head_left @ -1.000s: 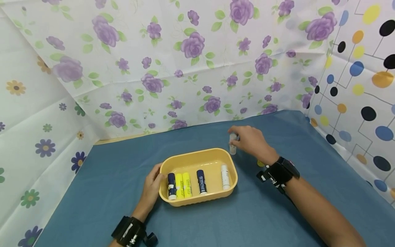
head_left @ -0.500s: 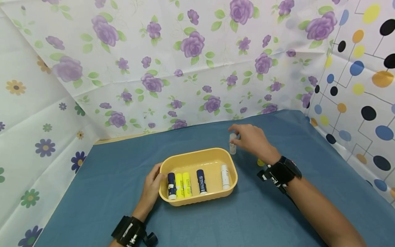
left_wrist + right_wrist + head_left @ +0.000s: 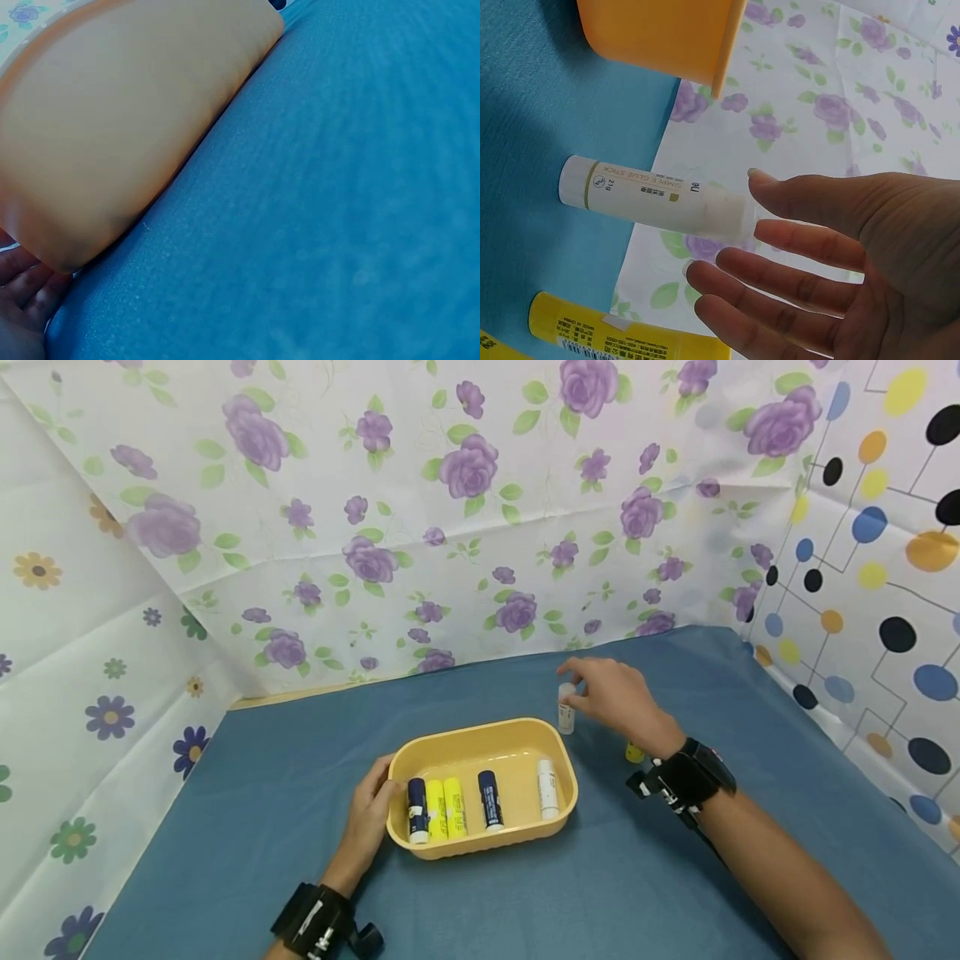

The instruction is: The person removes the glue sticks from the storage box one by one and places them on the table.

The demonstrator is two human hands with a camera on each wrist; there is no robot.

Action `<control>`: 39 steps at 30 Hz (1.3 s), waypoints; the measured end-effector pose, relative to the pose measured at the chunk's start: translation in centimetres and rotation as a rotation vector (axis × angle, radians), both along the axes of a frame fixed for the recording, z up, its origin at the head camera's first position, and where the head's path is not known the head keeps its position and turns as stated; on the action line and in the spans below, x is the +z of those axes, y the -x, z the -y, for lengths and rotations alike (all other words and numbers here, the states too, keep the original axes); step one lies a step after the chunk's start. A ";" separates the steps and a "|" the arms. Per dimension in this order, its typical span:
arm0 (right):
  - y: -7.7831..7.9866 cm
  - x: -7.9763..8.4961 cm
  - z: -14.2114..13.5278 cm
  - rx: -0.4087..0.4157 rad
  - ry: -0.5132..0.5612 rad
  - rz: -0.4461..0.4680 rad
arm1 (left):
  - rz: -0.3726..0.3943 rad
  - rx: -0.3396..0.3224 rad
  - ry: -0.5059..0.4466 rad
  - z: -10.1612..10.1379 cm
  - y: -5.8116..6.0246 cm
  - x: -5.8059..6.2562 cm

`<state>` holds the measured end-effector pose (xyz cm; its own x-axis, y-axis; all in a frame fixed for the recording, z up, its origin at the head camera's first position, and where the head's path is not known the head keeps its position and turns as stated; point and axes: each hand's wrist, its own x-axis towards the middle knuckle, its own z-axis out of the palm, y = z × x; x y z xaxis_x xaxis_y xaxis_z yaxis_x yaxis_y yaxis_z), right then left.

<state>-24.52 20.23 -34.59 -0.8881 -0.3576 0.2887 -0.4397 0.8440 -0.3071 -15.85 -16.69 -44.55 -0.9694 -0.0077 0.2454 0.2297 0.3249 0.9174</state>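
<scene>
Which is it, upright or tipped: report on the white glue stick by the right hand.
Upright: the white glue stick stands with its base on the blue cloth, its top up by the right hand.

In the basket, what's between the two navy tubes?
Two yellow tubes, side by side next to the left navy tube, then bare floor of the basket up to the right navy tube. Head view shows it.

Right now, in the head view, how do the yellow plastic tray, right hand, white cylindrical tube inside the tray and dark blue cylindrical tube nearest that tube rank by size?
1. Yellow plastic tray
2. Right hand
3. White cylindrical tube and dark blue cylindrical tube: too alike to rank
</scene>
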 end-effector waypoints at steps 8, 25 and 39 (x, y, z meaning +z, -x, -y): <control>0.1 0.2 0.3 -0.004 0.000 0.017 | 0.010 -0.003 0.001 0.5 0.0 -0.3; 0.1 0.1 0.3 -0.002 -0.018 0.062 | 0.022 -0.012 -0.016 0.8 -0.2 -0.7; 0.2 0.9 0.4 0.018 -0.009 -0.028 | -0.033 -0.056 -0.033 0.8 0.8 -0.1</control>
